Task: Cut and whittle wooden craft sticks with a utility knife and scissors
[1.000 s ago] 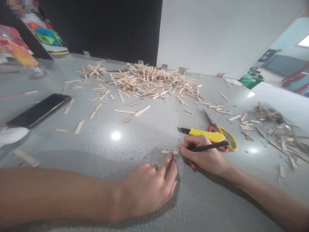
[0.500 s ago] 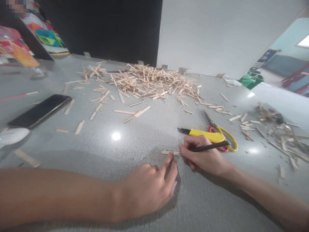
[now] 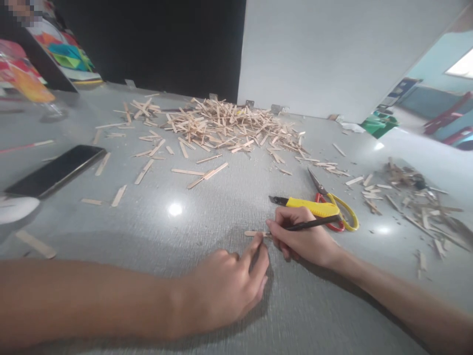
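Observation:
A short wooden stick [image 3: 253, 233] lies flat on the grey table [image 3: 207, 217] in front of me. My left hand [image 3: 229, 283] rests on the table with its fingers curled, and the index fingertip presses down on the stick. My right hand [image 3: 303, 237] is closed around a thin black pen [image 3: 312, 224], whose tip meets the stick's right end. Just behind my right hand lie a yellow utility knife [image 3: 308, 205] and scissors [image 3: 332, 207] with yellow and red handles.
A big heap of wooden sticks [image 3: 225, 125] covers the far middle of the table, with loose sticks scattered around it. Cut scraps [image 3: 417, 197] pile up at the right. A black phone [image 3: 53, 170] lies at the left, a white object [image 3: 15, 209] beside it.
Both hands stay on the stick with hardly any movement. The view has shifted slightly, so everything sits a little further left and lower.

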Available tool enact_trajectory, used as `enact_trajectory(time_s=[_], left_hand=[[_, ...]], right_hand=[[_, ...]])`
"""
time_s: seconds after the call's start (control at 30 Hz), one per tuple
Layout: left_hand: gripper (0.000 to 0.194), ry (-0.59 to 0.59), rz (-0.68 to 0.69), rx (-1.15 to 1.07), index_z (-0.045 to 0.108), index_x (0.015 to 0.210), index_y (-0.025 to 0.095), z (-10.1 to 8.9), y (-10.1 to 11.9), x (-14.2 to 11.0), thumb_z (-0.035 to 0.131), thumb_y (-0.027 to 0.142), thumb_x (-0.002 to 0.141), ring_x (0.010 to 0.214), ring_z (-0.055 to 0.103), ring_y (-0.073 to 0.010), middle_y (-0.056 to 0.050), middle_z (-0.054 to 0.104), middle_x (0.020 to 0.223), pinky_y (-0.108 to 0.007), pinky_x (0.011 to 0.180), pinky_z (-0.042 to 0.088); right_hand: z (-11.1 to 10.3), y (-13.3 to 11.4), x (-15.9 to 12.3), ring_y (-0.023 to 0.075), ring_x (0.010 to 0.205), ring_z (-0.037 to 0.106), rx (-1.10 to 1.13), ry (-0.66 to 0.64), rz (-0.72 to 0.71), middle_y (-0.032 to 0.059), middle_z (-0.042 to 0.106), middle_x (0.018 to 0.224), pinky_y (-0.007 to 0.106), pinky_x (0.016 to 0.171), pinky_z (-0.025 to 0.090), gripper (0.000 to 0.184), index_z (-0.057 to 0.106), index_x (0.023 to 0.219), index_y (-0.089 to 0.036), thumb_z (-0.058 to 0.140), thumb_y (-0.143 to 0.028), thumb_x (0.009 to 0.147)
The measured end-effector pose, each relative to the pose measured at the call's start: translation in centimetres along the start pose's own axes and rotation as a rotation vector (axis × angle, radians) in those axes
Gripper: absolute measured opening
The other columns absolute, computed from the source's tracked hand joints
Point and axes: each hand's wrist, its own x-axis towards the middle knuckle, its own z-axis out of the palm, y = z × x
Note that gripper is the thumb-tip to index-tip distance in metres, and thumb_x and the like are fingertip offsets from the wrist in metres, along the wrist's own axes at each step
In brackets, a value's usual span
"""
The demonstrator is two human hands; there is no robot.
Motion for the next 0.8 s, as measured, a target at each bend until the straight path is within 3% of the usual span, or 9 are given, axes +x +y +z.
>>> enact_trajectory(time_s=[0.2,0.5,0.7,0.8], left_hand=[[0.05,-0.026,0.009,-0.005,0.061,0.14,-0.004,0.03,-0.07,0.08,0.042,0.028,0.106,0.075,0.08,-0.0301,-0.033,0.063,0.143,-0.037,0.048,0.062],[0.049,0.013,0.004,0.004,0.065,0.137,-0.002,-0.04,0.07,-0.03,0.044,0.028,0.105,0.064,0.077,-0.0256,-0.032,0.065,0.139,-0.036,0.047,0.061],[0.048,0.015,0.011,0.019,0.064,0.137,-0.003,0.08,0.14,0.02,0.042,0.027,0.106,0.079,0.081,-0.03,-0.032,0.065,0.14,-0.036,0.048,0.062],[0.049,0.014,0.011,0.02,0.064,0.138,-0.003,0.08,0.1,0.03,0.043,0.028,0.106,0.075,0.08,-0.0289,-0.032,0.064,0.141,-0.036,0.048,0.062]], right_hand=[[0.05,0.07,0.11,0.0079,0.034,0.052,0.028,0.003,-0.003,-0.0052,0.06,0.046,0.015,0.032,0.036,0.04,0.053,0.067,-0.022,0.066,-0.04,0.101],[0.02,0.33,0.12,0.0082,0.032,0.049,0.016,0.013,0.015,-0.0047,0.06,0.045,0.016,0.031,0.034,0.042,0.053,0.067,-0.022,0.066,-0.043,0.101],[0.14,0.13,0.17,0.0062,0.03,0.045,0.009,0.013,0.018,-0.0055,0.058,0.042,0.015,0.031,0.031,0.042,0.055,0.066,-0.022,0.065,-0.041,0.102],[0.13,-0.04,0.17,0.006,0.03,0.044,0.002,0.011,0.004,-0.0054,0.058,0.042,0.015,0.031,0.031,0.042,0.054,0.066,-0.022,0.064,-0.04,0.102]])
